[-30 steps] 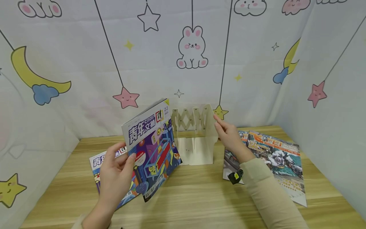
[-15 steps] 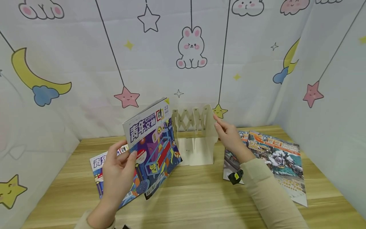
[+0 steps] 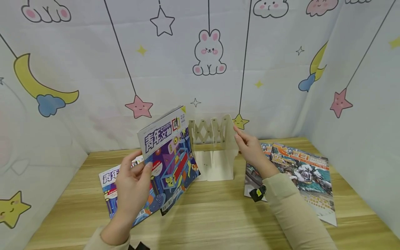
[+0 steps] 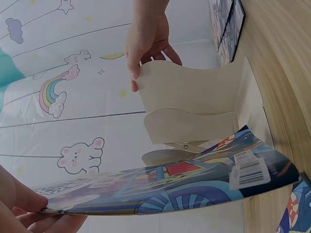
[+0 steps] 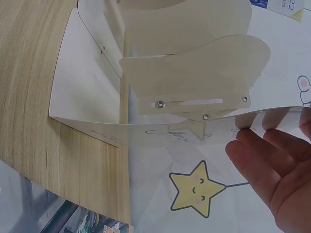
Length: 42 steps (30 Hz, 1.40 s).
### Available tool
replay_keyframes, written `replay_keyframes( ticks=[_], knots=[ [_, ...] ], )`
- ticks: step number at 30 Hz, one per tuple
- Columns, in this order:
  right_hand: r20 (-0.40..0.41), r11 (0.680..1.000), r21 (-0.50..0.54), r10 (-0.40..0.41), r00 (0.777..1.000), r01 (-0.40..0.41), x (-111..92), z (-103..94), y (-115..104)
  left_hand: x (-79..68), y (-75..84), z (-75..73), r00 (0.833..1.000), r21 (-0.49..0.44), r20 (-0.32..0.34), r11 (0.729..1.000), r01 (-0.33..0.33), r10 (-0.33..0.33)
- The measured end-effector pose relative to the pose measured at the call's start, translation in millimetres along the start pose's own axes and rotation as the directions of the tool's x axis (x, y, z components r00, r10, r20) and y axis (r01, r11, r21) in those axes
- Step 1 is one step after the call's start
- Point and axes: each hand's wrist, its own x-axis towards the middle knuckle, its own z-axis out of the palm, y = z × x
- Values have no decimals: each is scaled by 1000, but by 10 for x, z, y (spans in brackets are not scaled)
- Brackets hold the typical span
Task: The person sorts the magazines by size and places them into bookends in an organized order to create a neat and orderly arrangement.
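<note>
My left hand (image 3: 132, 192) holds a magazine (image 3: 167, 152) by its left edge, thumb on the front cover. It is tilted, with a white title band and a purple-blue picture. Its lower right corner overlaps the cream expandable book rack (image 3: 220, 170) in the head view; the left wrist view shows its barcode end close to the rack's panels. My right hand (image 3: 254, 152) is at the rack's right end panel (image 5: 180, 133). In the right wrist view its fingers touch that panel's outer face near the top edge, and none shows on the inner face.
Another magazine (image 3: 109, 177) lies behind my left hand, partly hidden. Two robot-cover magazines lie to the right, the upper one (image 3: 309, 173) overlapping the other (image 3: 253, 173). The wooden table (image 3: 212, 215) meets a printed white curtain (image 3: 175, 76) behind and at the sides.
My left hand has moved slightly right and up with the magazine, which now faces the camera a little more squarely. My right hand and the rack have stayed in place.
</note>
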Motion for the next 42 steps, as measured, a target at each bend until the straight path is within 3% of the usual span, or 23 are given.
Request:
replay_keyframes(
  ticks=[11,29,42],
  knots=[
    [-1,1000,3,3,1000,-3,7,-3,-5,11,-26,100,1000,-58,3,998,-3,4],
    [2,1000,20,20,1000,-20,12,0,1,55,-104,263,998,-22,-44,999,-50,49],
    [-12,1000,-4,-17,1000,17,10,-1,-13,139,-114,259,995,46,-67,996,-72,75]
  ],
)
